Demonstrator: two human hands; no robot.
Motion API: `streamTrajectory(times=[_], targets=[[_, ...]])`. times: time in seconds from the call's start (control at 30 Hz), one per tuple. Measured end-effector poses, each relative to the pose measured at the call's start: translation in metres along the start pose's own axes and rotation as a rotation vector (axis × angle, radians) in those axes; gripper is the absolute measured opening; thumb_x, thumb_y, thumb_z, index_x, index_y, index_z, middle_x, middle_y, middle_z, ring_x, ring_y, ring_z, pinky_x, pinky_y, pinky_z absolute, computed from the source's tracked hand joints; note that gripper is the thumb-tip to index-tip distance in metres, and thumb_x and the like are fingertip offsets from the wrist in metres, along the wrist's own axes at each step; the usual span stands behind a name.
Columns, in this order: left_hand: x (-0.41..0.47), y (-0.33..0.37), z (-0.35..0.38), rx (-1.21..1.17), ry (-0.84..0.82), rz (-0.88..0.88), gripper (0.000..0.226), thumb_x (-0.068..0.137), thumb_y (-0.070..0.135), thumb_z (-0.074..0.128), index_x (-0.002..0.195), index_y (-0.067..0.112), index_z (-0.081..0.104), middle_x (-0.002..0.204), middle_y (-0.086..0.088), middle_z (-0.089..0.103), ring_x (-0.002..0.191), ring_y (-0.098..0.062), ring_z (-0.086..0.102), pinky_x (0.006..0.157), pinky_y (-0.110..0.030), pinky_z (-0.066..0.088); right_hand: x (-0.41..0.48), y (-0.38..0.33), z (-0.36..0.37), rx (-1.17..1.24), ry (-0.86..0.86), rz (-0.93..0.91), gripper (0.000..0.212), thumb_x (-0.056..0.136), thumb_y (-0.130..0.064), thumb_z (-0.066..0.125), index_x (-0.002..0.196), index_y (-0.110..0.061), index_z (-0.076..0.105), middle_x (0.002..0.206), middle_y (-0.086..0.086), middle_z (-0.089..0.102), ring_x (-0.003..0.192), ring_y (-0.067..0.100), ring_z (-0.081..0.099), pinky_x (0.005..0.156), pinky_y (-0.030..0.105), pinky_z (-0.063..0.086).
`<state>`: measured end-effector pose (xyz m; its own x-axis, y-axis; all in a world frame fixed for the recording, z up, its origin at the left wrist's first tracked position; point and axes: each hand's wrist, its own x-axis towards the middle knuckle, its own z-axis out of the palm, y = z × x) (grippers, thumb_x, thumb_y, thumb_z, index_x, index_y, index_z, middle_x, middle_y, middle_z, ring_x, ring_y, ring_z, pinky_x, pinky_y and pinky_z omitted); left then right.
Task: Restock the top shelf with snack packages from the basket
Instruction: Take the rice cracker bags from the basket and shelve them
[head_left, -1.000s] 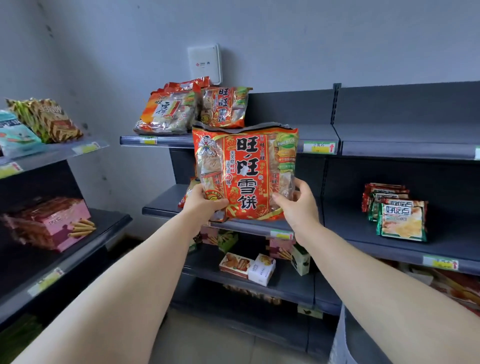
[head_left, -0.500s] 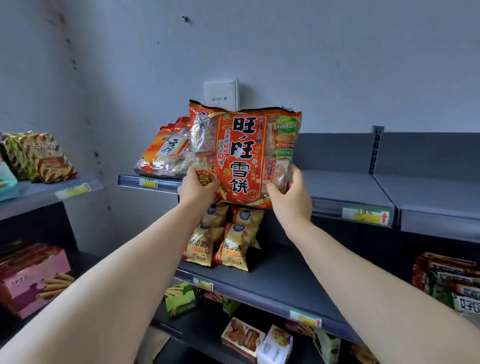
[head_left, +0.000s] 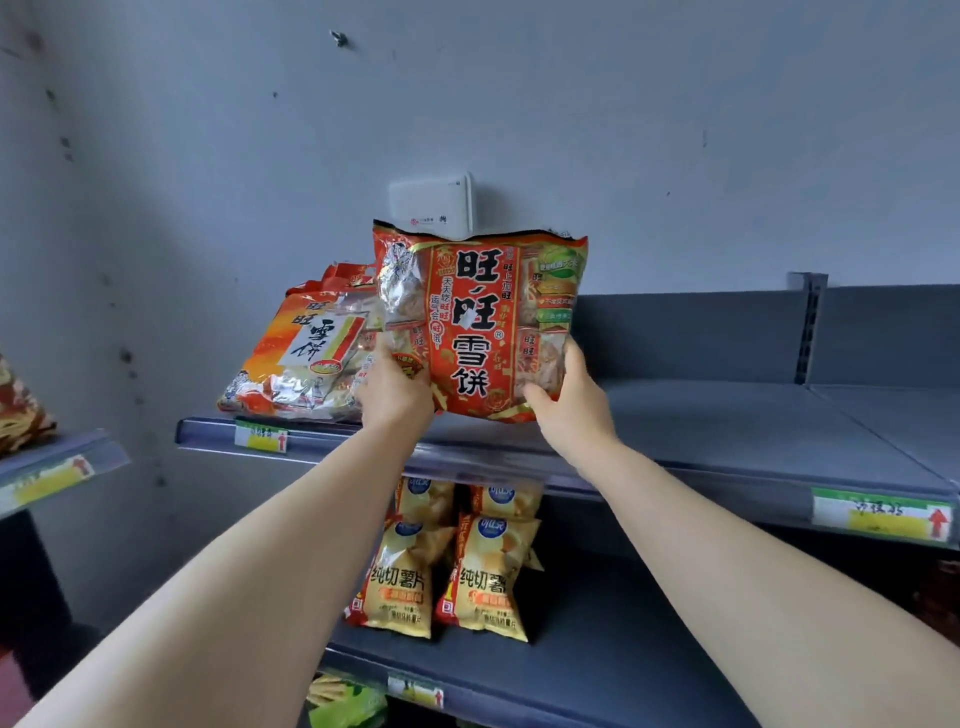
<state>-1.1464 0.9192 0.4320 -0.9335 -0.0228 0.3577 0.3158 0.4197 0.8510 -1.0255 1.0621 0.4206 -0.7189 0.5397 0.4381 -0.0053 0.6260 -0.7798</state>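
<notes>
Gripping the red bag (head_left: 478, 322) by its lower corners, left hand (head_left: 397, 387) and right hand (head_left: 569, 402) both curled round it. Held upright over the front of the top shelf (head_left: 727, 426); touching the board or not, cannot tell. Just left, a pile of like bags (head_left: 306, 358), partly behind the left hand. Behind the bag's top, a white wall box (head_left: 431, 205). Below, on the next shelf (head_left: 597, 649), yellow chip bags (head_left: 441, 571).
</notes>
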Motion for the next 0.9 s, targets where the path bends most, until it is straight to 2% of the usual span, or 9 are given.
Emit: streamTrajectory(times=[0.1, 0.17, 0.23, 0.33, 0.43, 0.5, 0.63, 0.73, 0.9], targets=[[0.026, -0.016, 0.007, 0.206, -0.163, -0.022, 0.062, 0.097, 0.015, 0.054, 0.151, 0.020, 0.024, 0.132, -0.014, 0.056, 0.108, -0.032, 0.060, 0.078, -0.039, 0.051, 0.013, 0.005, 0.022, -0.221, -0.048, 0.057, 0.078, 0.097, -0.036, 0.053, 0.155, -0.016, 0.005, 0.138, 0.008, 0.052, 0.119, 0.028, 0.055, 0.090, 0.038, 0.049], [0.035, -0.021, 0.012, 0.267, -0.216, 0.003, 0.058, 0.096, 0.011, 0.052, 0.149, 0.015, 0.026, 0.128, -0.014, 0.058, 0.107, -0.033, 0.060, 0.078, -0.039, 0.051, 0.021, 0.007, 0.033, -0.300, -0.015, 0.075, 0.078, 0.100, -0.037, 0.047, 0.155, -0.015, -0.002, 0.134, 0.010, 0.055, 0.113, 0.028, 0.058, 0.084, 0.039, 0.049], [0.038, -0.017, 0.016, 0.315, -0.217, 0.024, 0.054, 0.093, 0.006, 0.050, 0.143, 0.011, 0.030, 0.132, -0.015, 0.054, 0.117, -0.035, 0.054, 0.085, -0.043, 0.050, 0.027, 0.008, 0.039, -0.338, 0.014, 0.084, 0.076, 0.101, -0.038, 0.045, 0.155, -0.018, -0.004, 0.132, 0.009, 0.056, 0.109, 0.027, 0.059, 0.081, 0.039, 0.050], [0.032, -0.010, 0.022, 0.412, -0.074, 0.217, 0.068, 0.088, 0.007, 0.059, 0.148, 0.011, 0.027, 0.154, -0.010, 0.032, 0.142, -0.032, 0.027, 0.110, -0.047, 0.036, 0.029, 0.010, 0.042, -0.390, 0.059, 0.086, 0.075, 0.100, -0.041, 0.046, 0.155, -0.020, -0.001, 0.149, 0.008, 0.041, 0.125, 0.027, 0.051, 0.092, 0.042, 0.048], [0.022, -0.003, 0.031, 0.284, -0.016, 0.388, 0.070, 0.084, -0.002, 0.057, 0.147, 0.017, 0.033, 0.157, -0.004, 0.029, 0.145, -0.027, 0.021, 0.115, -0.045, 0.029, 0.022, 0.012, 0.043, -0.458, 0.110, 0.011, 0.070, 0.100, -0.041, 0.044, 0.155, -0.019, 0.006, 0.161, 0.007, 0.018, 0.146, 0.025, 0.024, 0.110, 0.045, 0.036], [0.012, 0.003, 0.036, 0.203, -0.035, 0.432, 0.067, 0.082, -0.007, 0.051, 0.143, 0.019, 0.040, 0.153, -0.001, 0.034, 0.142, -0.026, 0.025, 0.112, -0.045, 0.032, 0.015, 0.012, 0.040, -0.452, 0.145, -0.066, 0.064, 0.101, -0.036, 0.044, 0.154, -0.019, 0.013, 0.161, 0.007, 0.016, 0.149, 0.022, 0.013, 0.115, 0.041, 0.026], [-0.017, 0.015, 0.043, 0.119, -0.084, 0.569, 0.056, 0.083, -0.008, 0.048, 0.134, 0.017, 0.050, 0.143, -0.001, 0.046, 0.133, -0.025, 0.034, 0.104, -0.037, 0.034, -0.007, 0.017, 0.024, -0.551, 0.187, -0.160, 0.059, 0.101, -0.028, 0.047, 0.152, -0.016, 0.023, 0.160, 0.008, 0.021, 0.149, 0.022, 0.012, 0.120, 0.038, 0.019], [-0.046, 0.025, 0.047, 0.060, -0.145, 0.636, 0.055, 0.082, -0.009, 0.048, 0.129, 0.017, 0.054, 0.141, 0.000, 0.049, 0.129, -0.024, 0.037, 0.102, -0.035, 0.037, -0.030, 0.026, 0.001, -0.605, 0.203, -0.145, 0.057, 0.101, -0.027, 0.048, 0.152, -0.013, 0.026, 0.159, 0.009, 0.023, 0.150, 0.023, 0.012, 0.120, 0.039, 0.018], [-0.112, 0.043, 0.056, 0.055, -0.281, 0.699, 0.055, 0.085, -0.007, 0.052, 0.134, 0.017, 0.051, 0.142, -0.001, 0.048, 0.132, -0.023, 0.037, 0.101, -0.035, 0.039, -0.089, 0.045, -0.052, -0.713, 0.206, -0.088, 0.058, 0.101, -0.029, 0.047, 0.152, -0.015, 0.024, 0.161, 0.007, 0.018, 0.150, 0.022, 0.006, 0.121, 0.041, 0.016]])
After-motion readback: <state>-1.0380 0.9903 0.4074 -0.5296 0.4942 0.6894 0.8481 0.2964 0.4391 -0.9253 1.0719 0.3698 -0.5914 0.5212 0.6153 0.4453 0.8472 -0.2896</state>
